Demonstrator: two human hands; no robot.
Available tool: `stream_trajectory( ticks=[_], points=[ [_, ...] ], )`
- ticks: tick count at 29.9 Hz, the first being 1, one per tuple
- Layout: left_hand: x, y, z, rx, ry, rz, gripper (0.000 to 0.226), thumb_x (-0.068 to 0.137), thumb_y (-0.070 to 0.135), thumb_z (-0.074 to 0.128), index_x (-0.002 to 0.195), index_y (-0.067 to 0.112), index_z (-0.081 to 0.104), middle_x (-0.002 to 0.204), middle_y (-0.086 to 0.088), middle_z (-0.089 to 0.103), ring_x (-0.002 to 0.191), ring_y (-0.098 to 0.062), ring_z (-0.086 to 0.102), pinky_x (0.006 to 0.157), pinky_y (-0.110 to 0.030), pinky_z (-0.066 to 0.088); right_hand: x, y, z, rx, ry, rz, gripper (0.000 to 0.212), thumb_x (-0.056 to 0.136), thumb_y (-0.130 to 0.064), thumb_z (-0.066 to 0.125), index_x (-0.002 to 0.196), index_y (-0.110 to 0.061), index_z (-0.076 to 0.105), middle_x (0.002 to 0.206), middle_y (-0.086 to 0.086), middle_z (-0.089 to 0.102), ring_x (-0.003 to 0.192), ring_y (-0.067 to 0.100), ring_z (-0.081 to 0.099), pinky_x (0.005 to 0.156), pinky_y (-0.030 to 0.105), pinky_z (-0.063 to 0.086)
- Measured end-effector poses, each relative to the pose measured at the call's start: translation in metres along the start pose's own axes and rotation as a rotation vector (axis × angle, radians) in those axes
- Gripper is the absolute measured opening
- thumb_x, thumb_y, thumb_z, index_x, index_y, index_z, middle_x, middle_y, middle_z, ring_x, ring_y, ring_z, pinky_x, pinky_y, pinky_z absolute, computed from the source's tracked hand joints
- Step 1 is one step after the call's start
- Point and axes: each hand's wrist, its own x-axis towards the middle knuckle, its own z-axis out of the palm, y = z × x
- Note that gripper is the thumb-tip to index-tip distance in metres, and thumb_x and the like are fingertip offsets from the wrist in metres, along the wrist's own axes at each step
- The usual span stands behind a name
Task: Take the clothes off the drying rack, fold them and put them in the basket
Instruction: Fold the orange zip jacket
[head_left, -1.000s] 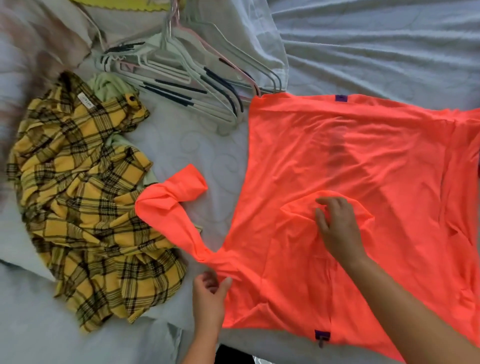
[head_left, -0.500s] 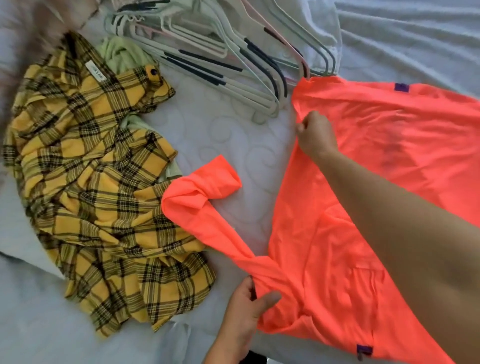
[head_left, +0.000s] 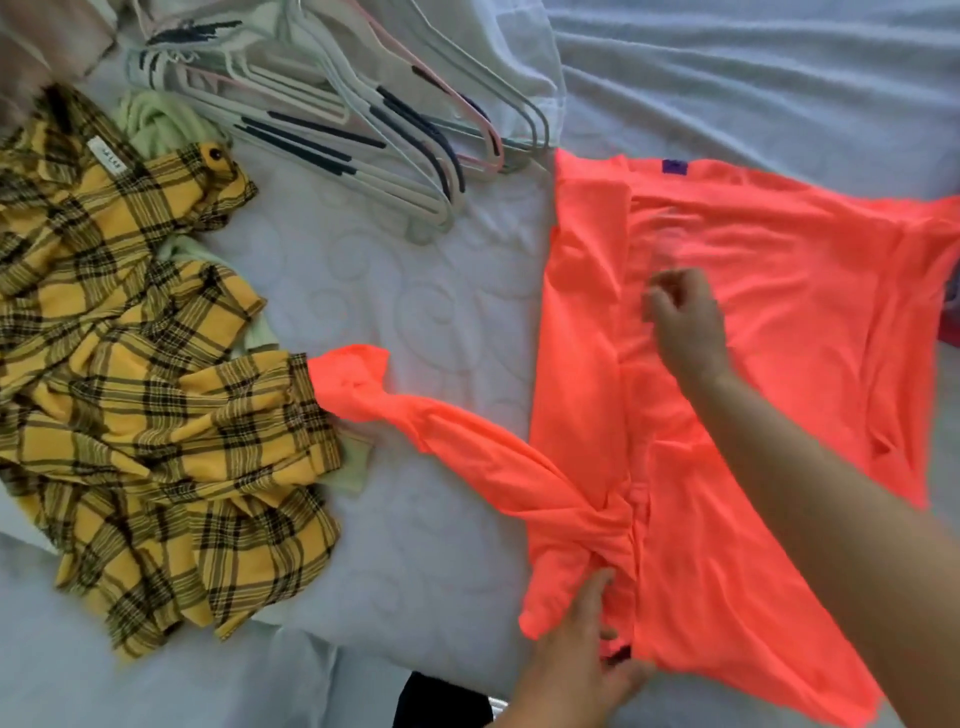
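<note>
L hand (head_left: 576, 654) is nearest, at the low edge of the orange shirt (head_left: 753, 364). Thumb & fingers pinch the cloth by the sleeve (head_left: 415, 421), prob. to stop it sliding. The sleeve sticks out twisted, so it needs folding in. R hand (head_left: 685, 322) is over the shirt's middle, blurry; can't tell if it grips. The shirt lies spread on the bed (head_left: 415, 291) for folding. Farther off: yellow checked shirt (head_left: 145, 374), then hangers (head_left: 363, 130). No basket in view.
</note>
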Motion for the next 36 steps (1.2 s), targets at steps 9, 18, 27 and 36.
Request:
stream_trajectory(
  ticks=[9,18,27,36],
  points=[
    [0.028,-0.021,-0.087,-0.820,0.790,-0.046,0.006,0.092,0.009,0.052,0.097,0.008,0.050,0.088,-0.011,0.062,0.071,-0.011,0.063,0.056,-0.014,0.051,-0.131,0.041,-0.027,-0.463,-0.808,-0.318,0.033,0.081,-0.017,0.053,0.113,-0.011,0.058,0.111,0.006,0.060,0.097,0.009,0.053,0.085,0.022,0.038],
    [0.078,0.017,-0.220,-0.911,1.028,-0.109,0.018,0.083,0.008,0.065,0.078,0.017,0.050,0.065,-0.003,0.052,0.032,-0.003,0.047,0.031,-0.010,0.031,-0.148,0.060,-0.040,-0.595,-0.771,-0.367,0.026,0.084,-0.029,0.051,0.104,-0.015,0.060,0.102,0.002,0.057,0.100,0.021,0.054,0.074,0.032,0.039],
    [0.021,0.164,-0.192,-0.471,1.014,0.798,0.032,0.074,0.007,0.066,0.092,0.021,0.044,0.084,0.003,0.050,0.071,0.001,0.055,0.072,-0.020,0.046,-0.153,0.079,-0.070,0.048,-0.565,0.062,0.022,0.075,-0.033,0.052,0.072,-0.012,0.060,0.058,-0.009,0.047,0.055,0.001,0.040,0.056,0.021,0.032],
    [0.130,0.174,-0.169,0.153,0.863,0.277,0.035,0.079,0.026,0.070,0.101,0.006,0.051,0.095,-0.011,0.052,0.089,-0.020,0.049,0.089,-0.037,0.043,-0.148,0.102,-0.068,0.178,-0.432,0.223,0.006,0.079,-0.018,0.056,0.073,-0.017,0.058,0.064,-0.008,0.049,0.056,-0.001,0.043,0.057,0.016,0.034]
  ],
)
